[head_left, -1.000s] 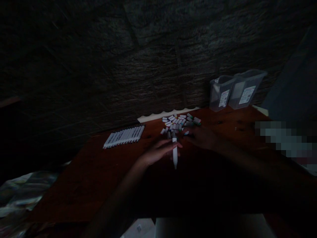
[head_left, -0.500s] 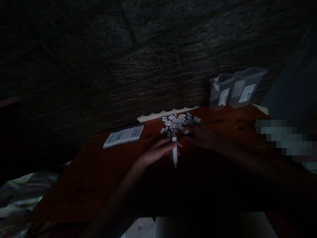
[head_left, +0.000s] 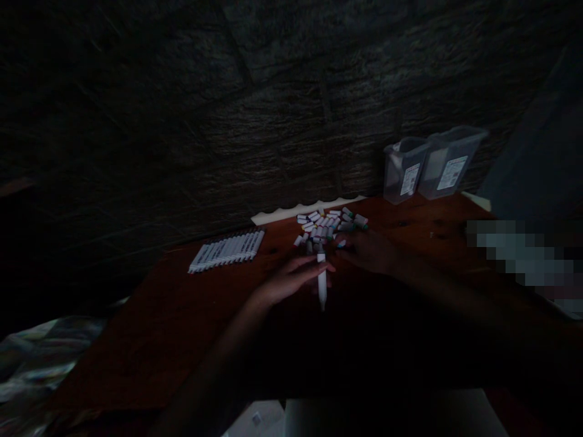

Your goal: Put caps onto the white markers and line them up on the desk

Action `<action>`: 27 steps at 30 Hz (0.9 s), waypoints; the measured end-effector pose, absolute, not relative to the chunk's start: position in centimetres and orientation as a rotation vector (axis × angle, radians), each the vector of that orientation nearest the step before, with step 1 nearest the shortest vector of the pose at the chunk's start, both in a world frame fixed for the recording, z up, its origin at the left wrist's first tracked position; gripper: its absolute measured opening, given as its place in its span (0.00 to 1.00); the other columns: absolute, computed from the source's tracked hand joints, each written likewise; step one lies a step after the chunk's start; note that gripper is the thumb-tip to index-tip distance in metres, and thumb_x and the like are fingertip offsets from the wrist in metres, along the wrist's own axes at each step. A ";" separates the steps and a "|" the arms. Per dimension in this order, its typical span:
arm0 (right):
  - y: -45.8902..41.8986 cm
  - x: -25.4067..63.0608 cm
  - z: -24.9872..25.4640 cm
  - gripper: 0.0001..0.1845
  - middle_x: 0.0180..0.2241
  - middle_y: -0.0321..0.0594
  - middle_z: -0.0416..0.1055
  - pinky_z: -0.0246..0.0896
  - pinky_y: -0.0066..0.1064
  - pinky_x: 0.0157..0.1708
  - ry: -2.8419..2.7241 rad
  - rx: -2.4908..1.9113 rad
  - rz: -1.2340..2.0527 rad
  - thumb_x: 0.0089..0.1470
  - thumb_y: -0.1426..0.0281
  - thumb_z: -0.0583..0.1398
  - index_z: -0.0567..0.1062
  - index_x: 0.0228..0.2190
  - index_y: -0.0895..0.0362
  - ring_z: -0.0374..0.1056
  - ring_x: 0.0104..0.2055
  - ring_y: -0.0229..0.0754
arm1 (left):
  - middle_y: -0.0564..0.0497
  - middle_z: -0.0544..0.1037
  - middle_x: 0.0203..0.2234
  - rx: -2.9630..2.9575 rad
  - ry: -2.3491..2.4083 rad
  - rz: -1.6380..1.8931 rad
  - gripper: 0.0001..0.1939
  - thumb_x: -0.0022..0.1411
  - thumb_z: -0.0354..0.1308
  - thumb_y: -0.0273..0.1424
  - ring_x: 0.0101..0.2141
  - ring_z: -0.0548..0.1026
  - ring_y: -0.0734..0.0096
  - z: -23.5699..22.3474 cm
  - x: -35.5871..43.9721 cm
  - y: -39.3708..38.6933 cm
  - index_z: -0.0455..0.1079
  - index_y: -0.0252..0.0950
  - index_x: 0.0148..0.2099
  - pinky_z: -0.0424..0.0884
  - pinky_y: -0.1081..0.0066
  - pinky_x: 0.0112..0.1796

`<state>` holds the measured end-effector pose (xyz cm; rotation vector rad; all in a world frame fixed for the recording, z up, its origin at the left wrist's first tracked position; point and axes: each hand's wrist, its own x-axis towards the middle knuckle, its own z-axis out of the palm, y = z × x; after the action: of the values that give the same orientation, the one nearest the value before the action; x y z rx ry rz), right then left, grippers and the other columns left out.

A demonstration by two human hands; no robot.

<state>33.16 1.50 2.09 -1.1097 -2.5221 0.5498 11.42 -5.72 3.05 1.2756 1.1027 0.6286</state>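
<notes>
My left hand [head_left: 291, 279] is closed around a white marker [head_left: 322, 285], which has its pale, narrowing end pointing toward me. Just right of it, my right hand [head_left: 368, 250] pinches a small white marker cap [head_left: 341, 243] between thumb and fingertips. Beyond both hands lies a loose pile of marker caps [head_left: 324, 223], white with coloured ends. Off to the left, several white markers [head_left: 228, 250] lie side by side in a neat row. Dim light hides some of my right fingers.
Two clear plastic bins [head_left: 401, 173] with labels stand at the back right of the brown wooden table [head_left: 173, 328]. A pale wavy-edged strip [head_left: 300, 210] runs along the dark textured wall [head_left: 282, 109]. Shiny plastic wrapping [head_left: 45, 352] lies beyond the table's left edge.
Almost nothing differs. Both hands keep their places, with the marker in the left and the cap in the right; the view has shifted very slightly.
</notes>
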 end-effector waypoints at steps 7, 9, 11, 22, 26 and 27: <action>1.4 33.1 2.1 0.12 0.41 0.41 0.76 0.64 0.36 0.44 -2.512 -1.127 0.545 0.60 0.65 0.56 0.76 0.43 0.51 0.72 0.44 0.45 | 0.47 0.79 0.33 1.309 1.103 0.623 0.21 0.59 0.60 0.46 0.31 0.75 0.71 3.0 11.4 -5.7 0.74 0.33 0.46 0.68 0.72 0.33; 1.4 33.1 2.2 0.12 0.41 0.41 0.76 0.64 0.35 0.43 -2.517 -1.134 0.539 0.60 0.65 0.56 0.76 0.43 0.50 0.72 0.43 0.45 | 0.46 0.79 0.33 1.309 1.112 0.622 0.22 0.59 0.61 0.46 0.31 0.75 0.71 3.0 11.4 -5.7 0.74 0.33 0.46 0.67 0.72 0.33; 1.4 33.1 2.3 0.12 0.41 0.40 0.76 0.64 0.35 0.43 -2.519 -1.143 0.537 0.60 0.65 0.56 0.76 0.43 0.50 0.72 0.43 0.45 | 0.46 0.79 0.33 1.313 1.118 0.623 0.22 0.59 0.61 0.45 0.30 0.75 0.71 3.1 11.4 -5.7 0.74 0.33 0.46 0.67 0.71 0.33; 1.4 33.1 2.1 0.11 0.40 0.41 0.76 0.63 0.34 0.42 -2.519 -1.134 0.530 0.60 0.65 0.56 0.76 0.42 0.53 0.72 0.42 0.44 | 0.47 0.79 0.32 1.353 1.120 0.603 0.20 0.60 0.60 0.44 0.31 0.75 0.72 3.4 11.7 -5.9 0.74 0.33 0.46 0.68 0.72 0.34; 1.3 33.0 2.2 0.12 0.40 0.41 0.76 0.63 0.34 0.40 -2.533 -1.152 0.489 0.61 0.64 0.55 0.76 0.42 0.53 0.72 0.41 0.44 | 0.46 0.79 0.33 1.381 1.114 0.593 0.20 0.61 0.59 0.44 0.32 0.75 0.71 3.4 11.8 -5.8 0.74 0.32 0.46 0.67 0.73 0.33; 1.3 33.0 2.2 0.12 0.41 0.41 0.76 0.63 0.34 0.40 -2.536 -1.154 0.482 0.61 0.63 0.55 0.76 0.42 0.52 0.72 0.42 0.45 | 0.47 0.79 0.33 1.386 1.119 0.590 0.20 0.61 0.59 0.44 0.31 0.75 0.71 3.4 11.8 -5.8 0.74 0.32 0.46 0.67 0.73 0.33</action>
<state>32.98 1.28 2.16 -1.1535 -2.5362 0.4818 11.79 -5.83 3.44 1.3856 1.1188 0.5902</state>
